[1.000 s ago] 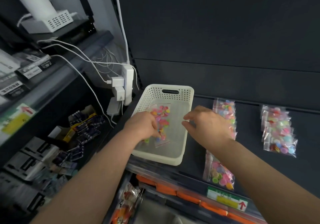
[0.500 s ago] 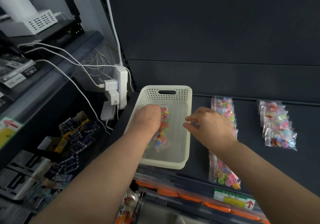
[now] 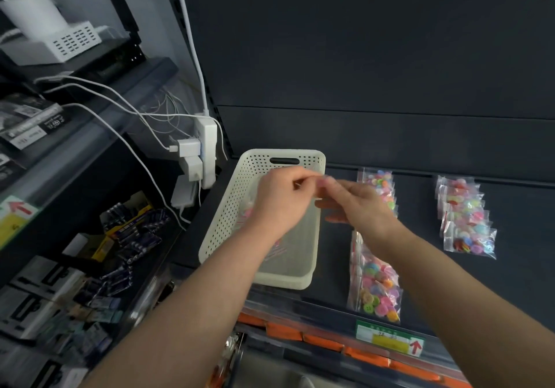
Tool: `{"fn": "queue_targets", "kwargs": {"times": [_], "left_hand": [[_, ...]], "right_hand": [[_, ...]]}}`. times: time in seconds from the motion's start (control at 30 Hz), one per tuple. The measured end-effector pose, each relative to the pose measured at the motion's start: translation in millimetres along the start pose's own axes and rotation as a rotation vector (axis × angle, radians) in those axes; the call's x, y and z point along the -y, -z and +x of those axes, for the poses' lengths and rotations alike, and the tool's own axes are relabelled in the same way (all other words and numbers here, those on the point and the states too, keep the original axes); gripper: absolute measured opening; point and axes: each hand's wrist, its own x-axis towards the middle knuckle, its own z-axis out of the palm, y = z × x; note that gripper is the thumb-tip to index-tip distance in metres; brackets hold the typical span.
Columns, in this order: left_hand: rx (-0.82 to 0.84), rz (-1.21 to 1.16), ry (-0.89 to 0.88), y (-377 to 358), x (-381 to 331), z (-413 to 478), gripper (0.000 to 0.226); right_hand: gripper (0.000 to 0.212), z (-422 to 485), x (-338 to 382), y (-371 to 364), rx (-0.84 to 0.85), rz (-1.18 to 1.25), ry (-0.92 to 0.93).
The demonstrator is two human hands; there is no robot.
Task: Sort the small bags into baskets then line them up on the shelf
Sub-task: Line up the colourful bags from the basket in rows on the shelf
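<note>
Currently sorting | left hand [image 3: 277, 204] and right hand [image 3: 357, 204] meet over cream basket [image 3: 228, 207], fingertips blurred, grip indeterminable | button bags [image 3: 377, 279] at 3 o'clock of basket | next: drop bag in, fetch another.

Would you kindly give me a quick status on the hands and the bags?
Left hand and right hand meet over cream basket, grip blurred. Button bag in basket; two bag rows on the shelf. Nothing blocking.
</note>
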Motion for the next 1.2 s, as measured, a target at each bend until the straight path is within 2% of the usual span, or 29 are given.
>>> {"fn": "queue_targets", "kwargs": {"times": [0.03,0.1,0.23,0.3,0.37,0.53,0.63,0.73,0.83,1.0,1.2], "left_hand": [[0.060,0.017,-0.018,-7.8,-4.0,-2.0,0.022],[0.112,0.001,-0.011,-21.7,-10.6,-5.0,0.027],[-0.010,0.079,0.030,-45.1,-25.4,-3.1,0.025],[0.045,0.089,0.071,-59.2,-34.3,-1.6,0.027],[0.104,0.027,0.083,-74.9,-43.3,-2.0,0.020],[0.176,-0.052,0.127,-116.5,-65.8,-9.4,0.015],[0.221,-0.068,0.178,-142.4,-76.1,-16.1,0.017],[0.305,-0.045,0.264,-164.8,-76.4,-25.2,0.016],[0.368,-0.008,0.307,-185.3,-71.7,-39.0,0.015],[0.338,0.110,0.272,-208.8,-65.0,-49.3,0.021],[0.297,0.222,0.248,-218.1,-62.6,-49.2,0.013]], "right_hand": [[0.025,-1.6,-0.6,5.0,0.010,0.098,-0.019],[0.024,-5.0,-3.6,18.0,-0.069,0.109,-0.038],[0.015,-17.6,-11.8,51.4,-0.206,0.031,-0.044],[0.015,-26.6,-14.9,69.0,-0.211,0.003,-0.025],[0.014,-35.7,-18.2,86.6,-0.227,0.011,-0.027],[0.020,-61.0,-22.6,126.1,-0.400,0.074,-0.071],[0.020,-75.9,-28.5,148.2,-0.416,0.115,-0.105],[0.015,-88.5,-41.7,170.0,-0.393,-0.008,-0.174],[0.019,-94.9,-58.0,185.9,-0.475,-0.186,-0.216],[0.030,-96.1,-76.5,194.9,-0.540,-0.473,-0.206],[0.042,-87.2,-86.3,198.1,-0.579,-0.567,-0.161]]}}
